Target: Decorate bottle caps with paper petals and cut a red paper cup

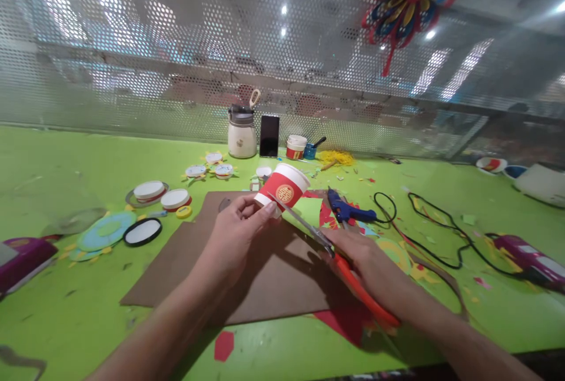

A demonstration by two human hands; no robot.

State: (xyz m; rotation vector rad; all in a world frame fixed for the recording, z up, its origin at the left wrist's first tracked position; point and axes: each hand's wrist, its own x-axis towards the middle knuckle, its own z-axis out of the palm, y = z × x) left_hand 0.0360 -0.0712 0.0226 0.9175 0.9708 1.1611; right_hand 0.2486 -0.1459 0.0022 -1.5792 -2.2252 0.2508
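My left hand point(241, 231) grips a red and white paper cup point(289, 184) near its base, tilted with the rim up to the right. A gold emblem shows on the cup's red side. My right hand point(359, 251) is closed on orange-handled scissors point(348, 278). Their blades reach up and left to the cup's lower side; whether they cut into it I cannot tell. Below both hands lies a brown cardboard sheet point(265, 275). Just beyond my right hand rests a blue glue gun point(351, 209) with a black cord.
Paper flowers and white discs point(175, 198) lie left. A white jar point(242, 136), a phone point(269, 136) and stacked cups point(296, 146) stand at the back. Cords and a purple device point(529, 254) are right; another purple device point(26, 260) sits left. Paper scraps litter the green table point(110, 334).
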